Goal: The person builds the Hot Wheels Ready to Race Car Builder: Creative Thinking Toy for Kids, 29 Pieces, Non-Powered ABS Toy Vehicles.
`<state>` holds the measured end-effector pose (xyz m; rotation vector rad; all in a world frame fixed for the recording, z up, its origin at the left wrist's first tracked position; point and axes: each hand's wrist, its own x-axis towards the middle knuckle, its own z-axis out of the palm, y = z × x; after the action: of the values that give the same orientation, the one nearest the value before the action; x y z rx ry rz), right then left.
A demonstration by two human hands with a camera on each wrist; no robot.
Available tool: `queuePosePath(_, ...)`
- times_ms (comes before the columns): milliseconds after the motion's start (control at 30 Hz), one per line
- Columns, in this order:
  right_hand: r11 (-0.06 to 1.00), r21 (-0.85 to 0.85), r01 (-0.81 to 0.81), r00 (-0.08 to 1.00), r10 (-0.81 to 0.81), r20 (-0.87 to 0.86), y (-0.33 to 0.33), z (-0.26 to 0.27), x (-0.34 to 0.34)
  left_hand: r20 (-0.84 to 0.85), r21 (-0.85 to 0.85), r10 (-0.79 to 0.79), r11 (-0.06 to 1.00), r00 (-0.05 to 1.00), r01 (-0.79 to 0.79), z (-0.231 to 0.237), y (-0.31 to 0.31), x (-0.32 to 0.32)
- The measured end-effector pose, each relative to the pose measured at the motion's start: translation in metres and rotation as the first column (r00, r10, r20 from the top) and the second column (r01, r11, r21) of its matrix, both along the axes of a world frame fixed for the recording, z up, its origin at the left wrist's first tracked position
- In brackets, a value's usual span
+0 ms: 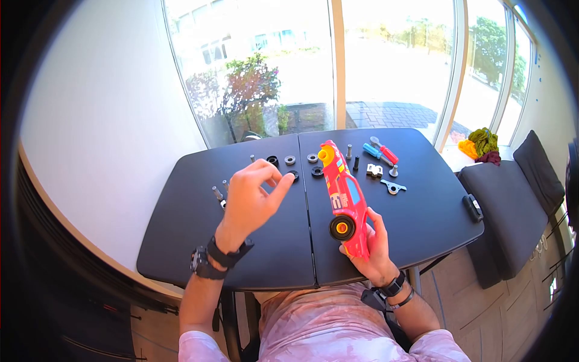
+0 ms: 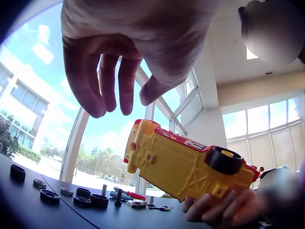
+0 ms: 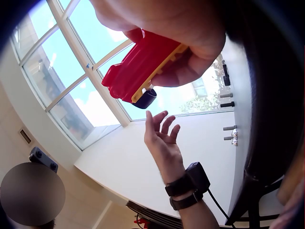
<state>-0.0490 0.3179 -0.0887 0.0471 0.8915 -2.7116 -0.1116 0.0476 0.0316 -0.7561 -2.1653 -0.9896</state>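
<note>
The right hand (image 1: 379, 247) grips the rear end of a red plastic toy car with a yellow underside (image 1: 342, 199), its fingers curled round the body. The car is held tilted above the black worktop (image 1: 253, 259), and a black wheel with a yellow hub (image 1: 342, 228) sits on its side. The left hand (image 1: 250, 196) hangs near the car, apart from it, fingers loosely bent and unclosed. Beyond lies a blue-handled tool (image 1: 372, 151).

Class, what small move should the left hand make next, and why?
Probably pick up a black ring: the left hand looks empty, and the car in the right hand shows one wheel and a bare yellow hub.
</note>
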Motion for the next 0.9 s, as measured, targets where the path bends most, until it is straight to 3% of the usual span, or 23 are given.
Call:
queuePosePath(67,1.0,-0.011,-0.007,1.0,0.007,-0.001,0.0,0.0,0.0,0.002,-0.066,0.04,0.997,0.999,-0.04,-0.006,-0.004,-0.021)
queuePosePath(200,1.0,-0.023,0.005,1.0,-0.004,0.022,0.0,-0.001,-0.001,0.097,-0.366,0.128,0.927,0.987,-0.084,-0.055,-0.011,-0.099)
queuePosePath(300,1.0,0.002,0.026,0.999,-0.026,0.04,-0.002,0.005,0.002,0.157,-0.505,0.131,0.863,0.979,-0.035,-0.094,-0.012,-0.14)
queuePosePath(400,1.0,0.004,0.012,0.999,-0.012,0.041,-0.001,0.003,0.002,-0.01,-0.493,0.034,0.87,0.999,-0.035,-0.138,-0.014,-0.165)
queuePosePath(533,1.0,0.0,0.0,0.999,0.0,0.04,0.0,0.002,0.0,0.217,-0.593,0.109,0.804,0.97,0.042,-0.116,-0.007,-0.158)
queuePosePath(633,1.0,-0.009,0.0,1.0,0.0,0.028,0.001,0.001,0.0,0.173,-0.625,0.144,0.781,0.974,-0.005,-0.105,-0.008,-0.151)
queuePosePath(733,1.0,-0.008,0.006,0.999,-0.006,0.031,-0.001,0.005,0.001,0.17,-0.361,0.035,0.932,0.985,0.03,-0.097,-0.013,-0.136)
queuePosePath(767,1.0,-0.007,0.011,0.999,-0.011,0.036,-0.001,0.007,0.002,0.256,-0.278,0.01,0.959,0.967,0.063,-0.089,-0.012,-0.127)
queuePosePath(900,1.0,-0.02,-0.001,1.0,0.001,0.013,0.0,0.002,-0.001,0.307,-0.122,-0.139,0.975,0.941,0.184,-0.057,-0.008,-0.079)
